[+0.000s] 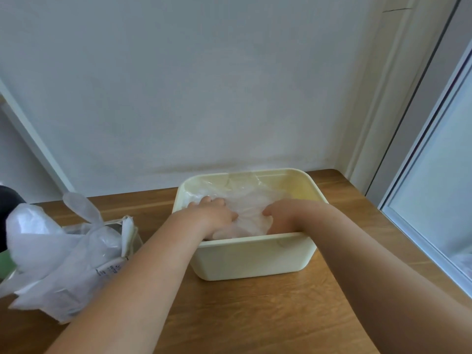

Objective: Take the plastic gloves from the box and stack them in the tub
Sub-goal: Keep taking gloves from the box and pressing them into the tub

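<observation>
Under your fingers, inside the cream tub (251, 256), lay the plastic gloves (251, 208), a crumpled clear layer covering its floor and climbing its far wall. Your left hand (215, 213) sat palm down on them with the fingers bent and the tips dug into the film. Your right hand (279, 217) lay just beside it, thumb pointing toward the left thumb, its fingers mostly hidden below the knuckles. The film creased between your two thumbs (whether either hand had pinched it or only pressed on it, I could not tell). Both forearms crossed the tub's near rim. Well to the left of your left fingers stood the box (126, 233), its torn flap up, with more gloves (51, 246) spilling out of it in a loose heap. Tub and box both rested on the wooden table (255, 315). Beyond your fingertips rose a pale wall (204, 85), and far off to the right of your right fingers ran a window frame (421, 175).
</observation>
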